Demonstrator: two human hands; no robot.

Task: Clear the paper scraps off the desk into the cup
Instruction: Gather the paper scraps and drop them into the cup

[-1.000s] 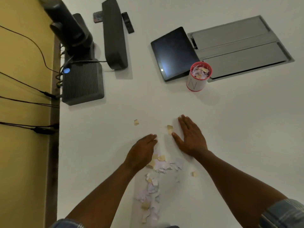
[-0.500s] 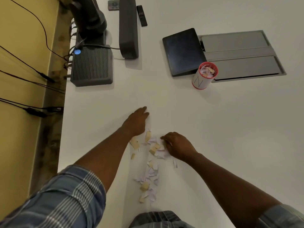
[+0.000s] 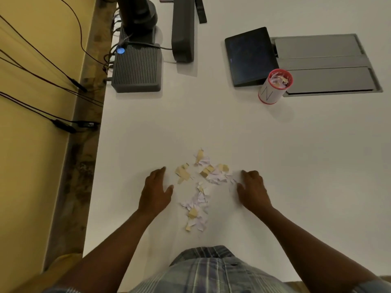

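a red-rimmed white cup marked with a large "n", already holding scraps, stands far right beside a dark tablet. torn paper scraps lie near the desk's front edge between two flat, loosely spread hands, left hand and right hand, neither gripping anything. bare white desk separates the pile from the cup.

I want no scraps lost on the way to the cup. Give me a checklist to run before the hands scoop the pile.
1. Torn tan and white paper scraps gathered between the hands: not ok, strung out loosely toward the desk's near edge.
2. Left hand free: ok, open, flat on the white desk.
3. Right hand free: ok, open, beside the pile.
4. Red-rimmed white paper cup upright: ok.
5. Room in the cup: cannot tell, scraps already show at the rim.
6. Path to the cup: ok, bare desk.
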